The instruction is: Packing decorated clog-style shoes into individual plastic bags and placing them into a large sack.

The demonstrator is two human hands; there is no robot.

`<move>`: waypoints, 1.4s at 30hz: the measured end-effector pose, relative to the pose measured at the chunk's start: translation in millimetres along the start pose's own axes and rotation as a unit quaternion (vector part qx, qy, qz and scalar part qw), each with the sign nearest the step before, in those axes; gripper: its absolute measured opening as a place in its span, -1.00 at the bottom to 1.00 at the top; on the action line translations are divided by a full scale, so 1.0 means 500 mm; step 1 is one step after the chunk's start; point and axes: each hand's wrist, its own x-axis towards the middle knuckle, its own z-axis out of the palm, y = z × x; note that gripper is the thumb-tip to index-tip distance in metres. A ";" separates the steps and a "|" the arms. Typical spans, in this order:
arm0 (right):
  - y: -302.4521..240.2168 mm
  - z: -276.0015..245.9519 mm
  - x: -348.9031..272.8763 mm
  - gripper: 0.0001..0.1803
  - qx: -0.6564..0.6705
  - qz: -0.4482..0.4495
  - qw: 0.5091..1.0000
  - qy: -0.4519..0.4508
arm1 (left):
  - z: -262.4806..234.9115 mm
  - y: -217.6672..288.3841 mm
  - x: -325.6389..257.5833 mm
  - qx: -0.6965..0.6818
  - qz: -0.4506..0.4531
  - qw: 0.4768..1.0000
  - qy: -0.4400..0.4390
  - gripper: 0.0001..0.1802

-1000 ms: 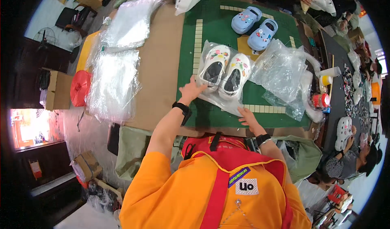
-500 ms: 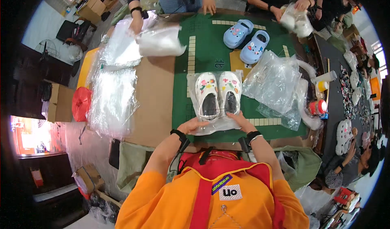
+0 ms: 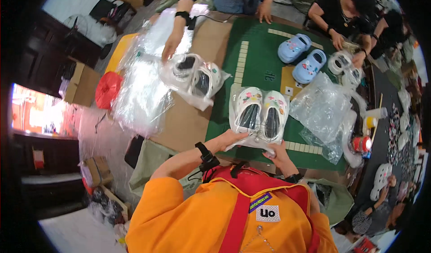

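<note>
Green mat (image 3: 258, 69); both hands' fingers (image 3: 240, 136) apparently pinching bagged clogs (image 3: 262, 111).

items i log around the green mat (image 3: 260, 69): pair of pale blue clogs (image 3: 300, 57) on its far part; second bagged pair of white clogs (image 3: 196, 75) just off its left edge, on brown cardboard (image 3: 188, 123); stack of clear plastic bags (image 3: 141, 91) further left, red bag (image 3: 107, 89) beyond that; crumpled clear bags (image 3: 321, 109) at its right side; small red jar (image 3: 361, 144) and white cup (image 3: 375, 114) past its right edge; cardboard box (image 3: 81, 84) far left.
</note>
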 end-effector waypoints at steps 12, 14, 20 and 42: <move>-0.041 0.028 -0.029 -0.32 -0.042 -0.078 0.994 -0.071 | -0.023 0.067 -0.089 0.024 0.210 0.977 0.005 -0.31; -0.040 0.053 -0.046 -0.53 -0.063 -0.056 0.992 -0.098 | -0.039 0.050 -0.096 0.037 0.199 0.978 0.056 -0.20; -0.003 0.120 -0.044 -0.50 -0.090 0.034 0.982 -0.160 | -0.121 0.014 -0.138 -0.017 0.235 0.972 0.010 -0.34; 0.106 0.220 0.182 -0.34 -0.608 -0.176 0.764 -0.123 | -0.592 0.053 -0.103 0.231 0.154 0.931 0.235 -0.73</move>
